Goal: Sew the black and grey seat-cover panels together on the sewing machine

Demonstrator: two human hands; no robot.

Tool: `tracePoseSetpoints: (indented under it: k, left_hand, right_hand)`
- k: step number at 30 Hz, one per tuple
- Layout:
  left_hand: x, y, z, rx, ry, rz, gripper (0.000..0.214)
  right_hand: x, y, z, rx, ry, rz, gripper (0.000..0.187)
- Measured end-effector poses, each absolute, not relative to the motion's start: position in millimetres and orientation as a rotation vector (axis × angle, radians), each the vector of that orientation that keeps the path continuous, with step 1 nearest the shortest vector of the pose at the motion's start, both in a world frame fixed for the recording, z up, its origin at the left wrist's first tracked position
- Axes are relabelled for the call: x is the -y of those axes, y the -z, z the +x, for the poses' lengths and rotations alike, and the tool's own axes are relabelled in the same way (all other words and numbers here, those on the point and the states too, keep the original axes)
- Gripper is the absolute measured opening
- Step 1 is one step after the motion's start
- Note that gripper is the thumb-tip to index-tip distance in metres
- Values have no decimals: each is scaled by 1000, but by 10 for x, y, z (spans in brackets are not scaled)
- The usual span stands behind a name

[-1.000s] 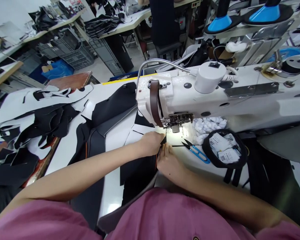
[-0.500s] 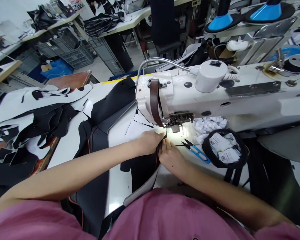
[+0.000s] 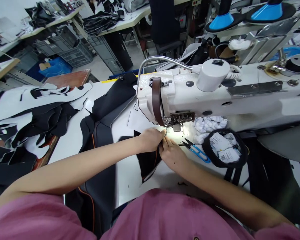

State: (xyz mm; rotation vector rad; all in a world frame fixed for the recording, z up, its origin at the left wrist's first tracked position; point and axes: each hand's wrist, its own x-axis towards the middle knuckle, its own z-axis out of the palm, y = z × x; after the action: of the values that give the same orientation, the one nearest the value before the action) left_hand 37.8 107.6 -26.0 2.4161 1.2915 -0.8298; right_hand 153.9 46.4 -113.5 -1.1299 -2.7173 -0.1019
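My left hand (image 3: 150,140) and my right hand (image 3: 172,152) meet on a black fabric piece (image 3: 148,161) with an orange seam line, just in front of the presser foot (image 3: 176,126) of a white sewing machine (image 3: 215,95). Both hands pinch the fabric edge, fingers pressed together, under the machine's lamp light. A longer stretch of the same dark material (image 3: 100,140) trails left and down over the white table (image 3: 70,140) toward my lap.
Blue-handled thread snips (image 3: 197,151) lie right of my right hand. A black round tray (image 3: 225,148) holds white labels, with more white scraps (image 3: 207,125) behind. Cut black and white pieces (image 3: 35,113) pile at left. Grey crates (image 3: 65,53) and other work tables stand beyond.
Both hands have crept up toward the presser foot, feeding the black fabric forward. The fabric's near end has slid up the table away from my lap.
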Motion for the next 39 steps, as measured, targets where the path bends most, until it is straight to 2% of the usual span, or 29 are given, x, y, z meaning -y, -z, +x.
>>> tracePoseSetpoints:
  k: [8, 14, 22, 29, 31, 35, 39]
  left_hand:
    - [-1070, 240, 360, -1319, 851, 2386, 42]
    - [-1064, 229, 398, -1314, 939, 2396, 41]
    - [-1114, 375, 355, -1356, 734, 2401, 32]
    - [-1155, 451, 355, -1361, 604, 2389, 20]
    - [-1119, 458, 357, -1371, 569, 2354, 18]
    - [-995, 510, 358, -1452, 557, 2351, 19]
    - [-886, 564, 344, -1513, 530, 2359, 23]
  right_hand:
    - [-432, 1024, 1654, 2785, 124, -1042, 33]
    - [-386, 1059, 1681, 2779, 61, -1064, 29]
    - [-672, 1122, 1671, 2762, 31, -1057, 35]
    - [-481, 1303, 1578, 2678, 216, -1090, 35]
    - [-370, 1333, 1522, 2664, 187, -1144, 40]
    - [-196, 1351, 1423, 2627, 43, -1228, 68]
    - [-146, 1356, 1384, 2606, -46, -1275, 70]
